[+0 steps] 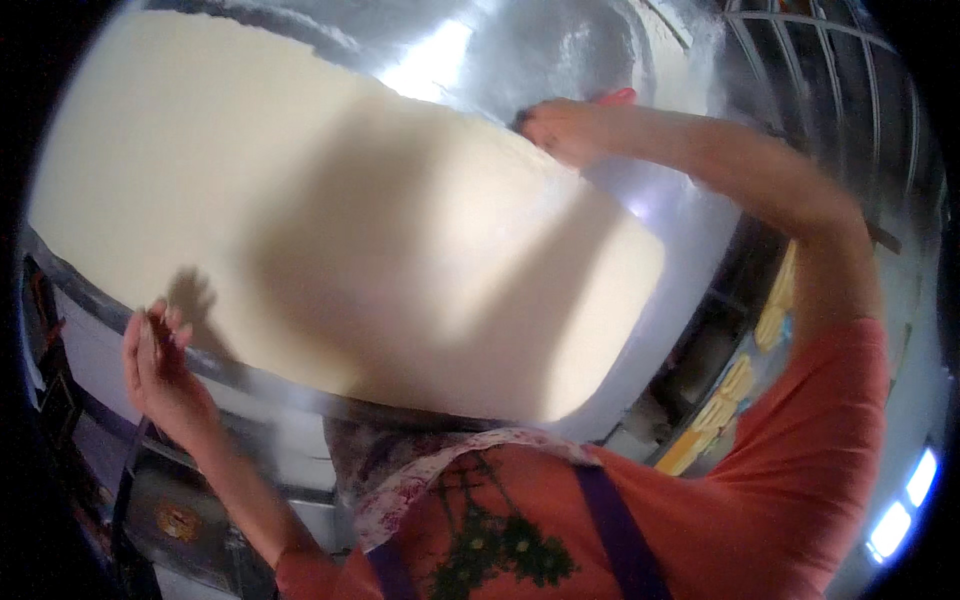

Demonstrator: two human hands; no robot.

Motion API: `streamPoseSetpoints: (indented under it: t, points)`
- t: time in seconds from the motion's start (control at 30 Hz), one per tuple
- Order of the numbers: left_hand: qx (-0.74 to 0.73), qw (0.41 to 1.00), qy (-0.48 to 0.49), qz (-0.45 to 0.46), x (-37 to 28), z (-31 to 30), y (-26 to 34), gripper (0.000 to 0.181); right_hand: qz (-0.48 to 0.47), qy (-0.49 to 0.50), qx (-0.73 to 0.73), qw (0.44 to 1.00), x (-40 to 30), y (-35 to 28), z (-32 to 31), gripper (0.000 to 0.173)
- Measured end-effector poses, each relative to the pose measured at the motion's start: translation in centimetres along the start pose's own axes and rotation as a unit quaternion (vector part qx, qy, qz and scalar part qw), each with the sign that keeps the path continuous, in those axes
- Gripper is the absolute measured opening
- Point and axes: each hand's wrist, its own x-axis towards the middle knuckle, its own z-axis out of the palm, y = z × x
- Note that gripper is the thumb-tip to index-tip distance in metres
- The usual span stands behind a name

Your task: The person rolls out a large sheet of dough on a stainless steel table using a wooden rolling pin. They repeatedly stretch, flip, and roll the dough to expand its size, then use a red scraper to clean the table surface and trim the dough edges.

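Note:
A wide, smooth, pale sheet of what looks like dough covers much of a shiny metal table. At the sheet's far edge my right hand grips a small tool; its red end sticks out behind the hand, and the rest is hidden by my fingers and blurred. My left hand hovers over the table's near rim at the left, fingers loosely curled and apart, with nothing visible in it. Shadows of my head and both arms fall across the sheet.
Beyond the table's right side, several pale yellow oblong pieces lie on a tray or shelf. A metal rack with bars stands at the upper right. My apron is close to the near rim.

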Motion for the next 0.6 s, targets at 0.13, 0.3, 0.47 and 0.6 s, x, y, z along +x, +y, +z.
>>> streamPoseSetpoints:
  t: [0.13, 0.3, 0.47, 0.6]
  points:
    - [-0.017, 0.99, -0.134, 0.026, -4.6, 8.8, -1.6, 0.033, -0.013, -0.09, -0.023, 0.996, -7.1, 1.5, 5.1, 0.017]
    - [0.095, 0.879, -0.421, 0.203, -14.0, 26.3, -1.5, 0.032, -0.057, -0.104, -0.113, 0.987, -11.7, 3.8, 9.0, 0.014]
    - [0.17, 0.683, -0.602, 0.377, -21.8, 38.4, -7.1, 0.044, -0.106, -0.069, -0.083, 0.988, -14.1, 9.8, 15.5, 0.013]
    - [0.184, 0.678, -0.594, 0.392, -25.6, 40.6, -9.9, 0.04, -0.031, -0.183, -0.154, 0.971, -13.7, 6.2, 10.9, 0.013]
